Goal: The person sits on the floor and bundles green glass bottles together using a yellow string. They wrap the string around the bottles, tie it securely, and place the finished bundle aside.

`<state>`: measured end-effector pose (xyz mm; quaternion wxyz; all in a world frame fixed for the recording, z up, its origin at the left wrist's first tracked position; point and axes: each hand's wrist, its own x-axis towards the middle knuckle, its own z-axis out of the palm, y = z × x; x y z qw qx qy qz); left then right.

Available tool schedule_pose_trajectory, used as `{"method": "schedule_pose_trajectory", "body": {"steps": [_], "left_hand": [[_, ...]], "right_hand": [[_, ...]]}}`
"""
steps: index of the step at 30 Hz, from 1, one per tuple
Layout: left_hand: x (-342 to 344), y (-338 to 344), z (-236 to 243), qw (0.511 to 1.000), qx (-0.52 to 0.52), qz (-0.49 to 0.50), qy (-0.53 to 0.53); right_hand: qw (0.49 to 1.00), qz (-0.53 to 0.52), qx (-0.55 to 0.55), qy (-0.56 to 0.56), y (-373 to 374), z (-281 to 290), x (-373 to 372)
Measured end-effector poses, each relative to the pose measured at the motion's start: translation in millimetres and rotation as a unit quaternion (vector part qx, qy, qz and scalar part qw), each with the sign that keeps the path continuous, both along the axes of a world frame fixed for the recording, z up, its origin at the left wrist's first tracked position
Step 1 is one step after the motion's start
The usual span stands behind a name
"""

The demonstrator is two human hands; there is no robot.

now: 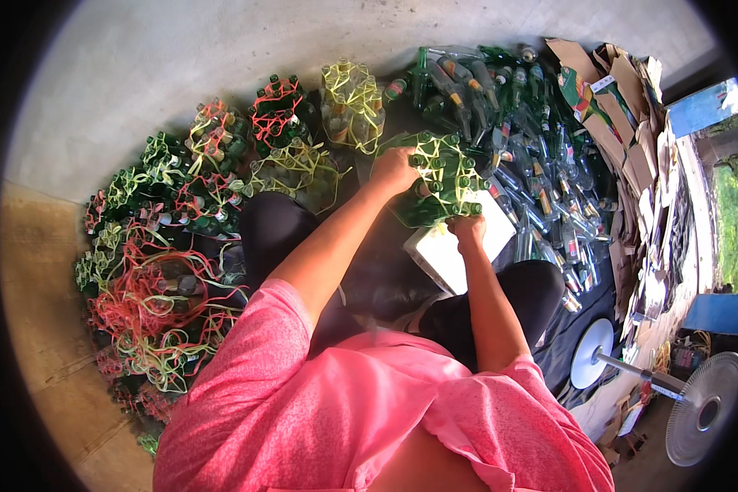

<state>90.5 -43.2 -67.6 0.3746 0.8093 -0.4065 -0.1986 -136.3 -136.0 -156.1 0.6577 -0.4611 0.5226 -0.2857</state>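
Observation:
Between my hands stands a bundle of green glass bottles (pixel 441 187), bound around the necks with pale yellow-green strapping. My left hand (pixel 395 170) is closed on its left side, near the bottle necks. At the near right corner, my right hand (pixel 467 232) grips the same bundle low down, its fingers partly hidden. A white block-like seat or box (pixel 435 258) lies just under and behind the right hand, between my bent knees. Another strapped bundle of clear bottles (pixel 299 176) stands left of my left hand.
Many loose bottles (pixel 541 180) lie piled at the right, beside stacked flattened cardboard (pixel 623 131). More strapped bundles (pixel 213 135) line the left and back, near a wall. A heap of red and green strapping (pixel 160 299) lies at left. A standing fan (pixel 705 410) is at lower right.

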Motion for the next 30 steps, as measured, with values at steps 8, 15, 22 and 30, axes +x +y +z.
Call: {"method": "schedule_pose_trajectory", "body": {"steps": [8, 15, 22, 30], "left_hand": [[40.8, -10.8, -96.2, 0.994, -0.058, 0.068, 0.06], [46.4, 5.3, -100.3, 0.978, -0.037, 0.196, 0.069], [30.6, 27.1, -119.3, 0.956, 0.048, 0.243, 0.156], [42.8, 30.3, -121.8, 0.867, 0.418, 0.071, 0.263]], "right_hand": [[0.977, 0.095, -0.082, 0.17, -53.5, -39.3, 55.7], [0.906, 0.208, -0.265, 0.258, -96.1, -54.2, 124.7], [0.924, 0.221, -0.256, 0.177, -93.7, -52.3, 159.7], [0.46, 0.474, -0.584, 0.472, -155.0, -88.7, 84.8]]}}
